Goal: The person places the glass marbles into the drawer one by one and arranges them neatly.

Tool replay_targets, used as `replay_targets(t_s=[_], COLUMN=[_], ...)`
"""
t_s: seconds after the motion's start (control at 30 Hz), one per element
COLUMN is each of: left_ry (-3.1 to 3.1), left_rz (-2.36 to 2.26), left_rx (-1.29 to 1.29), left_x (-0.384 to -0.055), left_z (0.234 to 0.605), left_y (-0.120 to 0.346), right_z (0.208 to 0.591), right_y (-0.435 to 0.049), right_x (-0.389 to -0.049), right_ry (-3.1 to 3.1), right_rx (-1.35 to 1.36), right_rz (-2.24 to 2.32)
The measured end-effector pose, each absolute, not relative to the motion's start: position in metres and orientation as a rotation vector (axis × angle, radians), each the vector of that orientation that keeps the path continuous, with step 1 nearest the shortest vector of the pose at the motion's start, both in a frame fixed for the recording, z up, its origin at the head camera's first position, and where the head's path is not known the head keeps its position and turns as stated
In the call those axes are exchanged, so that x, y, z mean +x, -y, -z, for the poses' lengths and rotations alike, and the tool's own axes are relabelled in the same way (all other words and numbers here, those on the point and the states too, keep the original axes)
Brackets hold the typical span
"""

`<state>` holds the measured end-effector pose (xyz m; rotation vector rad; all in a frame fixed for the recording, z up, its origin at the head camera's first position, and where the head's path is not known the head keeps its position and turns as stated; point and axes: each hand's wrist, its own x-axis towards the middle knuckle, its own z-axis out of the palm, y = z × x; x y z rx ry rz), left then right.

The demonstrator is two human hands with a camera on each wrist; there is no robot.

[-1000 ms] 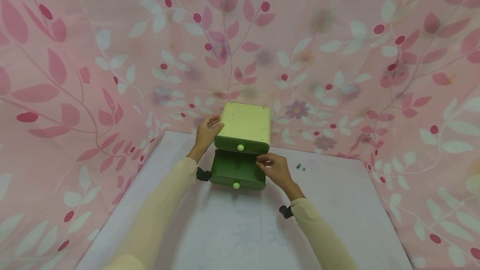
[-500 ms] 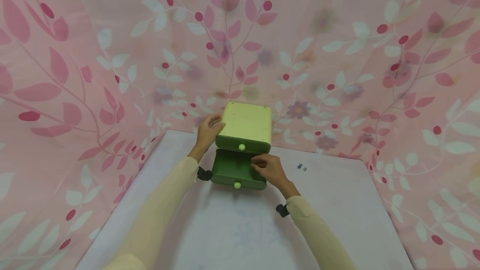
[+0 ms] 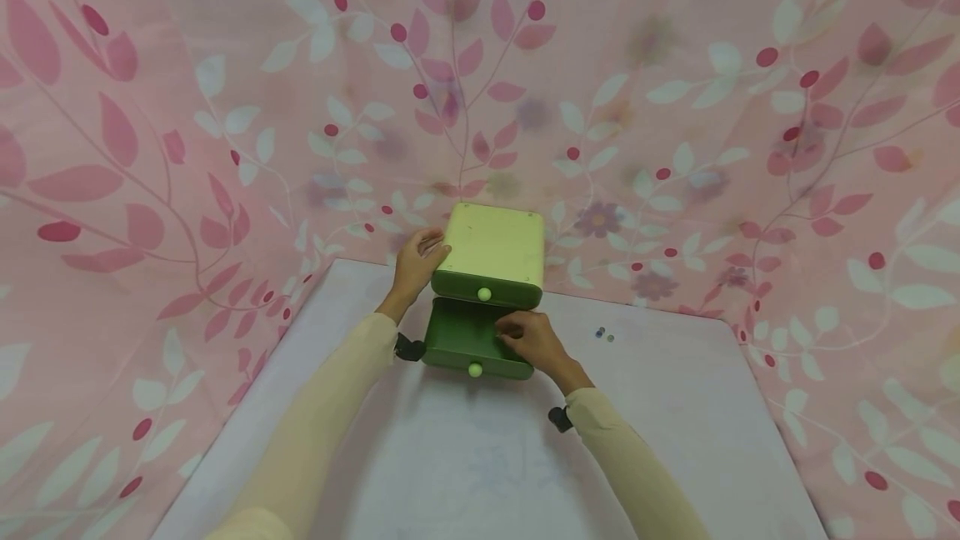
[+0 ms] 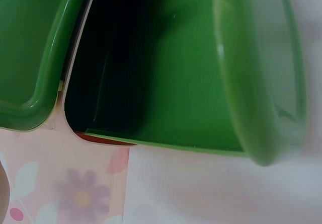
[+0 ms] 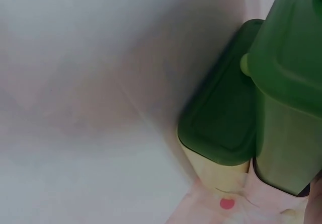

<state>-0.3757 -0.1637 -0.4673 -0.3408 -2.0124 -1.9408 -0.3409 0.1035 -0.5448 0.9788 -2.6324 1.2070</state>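
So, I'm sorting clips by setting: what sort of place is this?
Possibly a makeshift recording booth: pink leaf-printed sheeting hangs behind and beside a whitish tabletop bearing a yellow-green box with dark green drawers.

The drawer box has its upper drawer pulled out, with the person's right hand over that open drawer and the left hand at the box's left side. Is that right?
Not quite: the lower drawer is pulled out, while the upper drawer is shut, as the head view shows. The right hand is over the open drawer, and the left hand is at the box's left side.
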Motion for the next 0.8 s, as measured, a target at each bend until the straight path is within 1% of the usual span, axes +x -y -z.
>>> replay_targets(t_s=[0.3,0.57,0.8], left_ry=[2.039,2.036,2.053], left_rz=[1.913,1.903,1.871], left_rx=[-0.355,-0.304,-0.267], left_x=[-0.373,-0.395,-0.398], left_z=[0.464,0.491,0.494], left_y=[0.164,0.167,0.166], right_z=[0.545,0.548,0.547], right_y=[-0.103,-0.102,-0.101], right_x=[-0.34,-0.344,-0.347], right_ry=[2.661,2.711,2.728], right_rx=[1.034,1.084,1.135], right_rz=[-1.115,-0.91,-0.806])
